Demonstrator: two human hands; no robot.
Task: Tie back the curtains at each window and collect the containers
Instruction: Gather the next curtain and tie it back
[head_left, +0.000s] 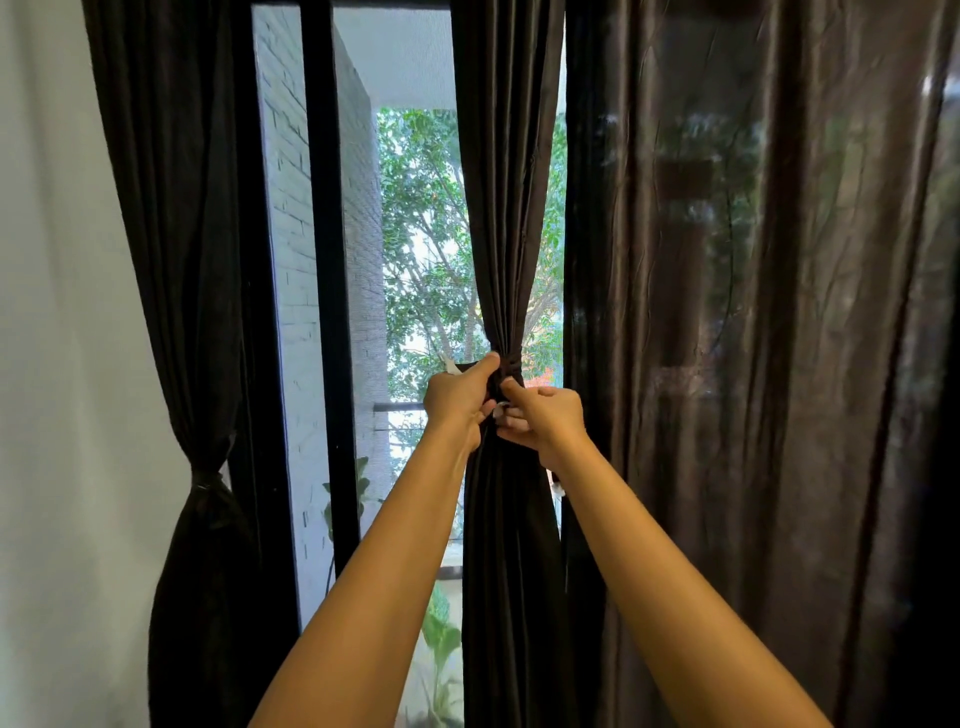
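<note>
L hand (457, 397) & R hand (545, 421) grip bunched curtain (506, 234); tie (511, 362) mostly hidden behind them.

Free room lies between the tied left curtain (179, 260) and the middle curtain (506, 208), with the black window bar (324, 260) behind it. The right curtain (753, 312) hangs just beside my right hand (548, 422); the wall (52, 312) bounds the left.

Daylight floods through the window (415, 234), leaving the curtains (753, 364) dim; edges bend slightly.
</note>
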